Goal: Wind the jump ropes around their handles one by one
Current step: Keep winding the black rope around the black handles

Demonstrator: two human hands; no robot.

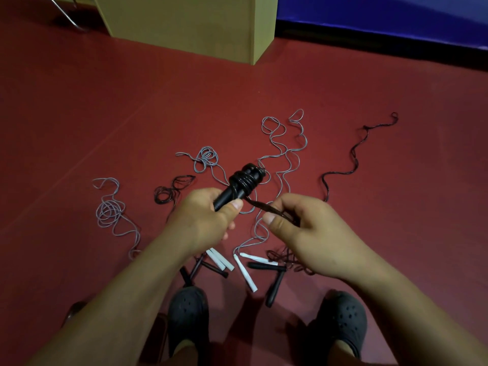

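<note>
Black cylindrical jump-rope handles [232, 192], part-wound with thin black cord [247, 180], are gripped in the left hand [203, 220] above the red floor [105, 114]. The right hand [306, 233] pinches the free black cord [257, 204] just beside the coils. Beyond and below both hands lie unwound grey-corded ropes [280, 154] with white handles [245, 272]. Risk: slack at the pinch could let coils slip off the handle end, or the trailing cord could snag neighbouring ropes. No legible writing.
</note>
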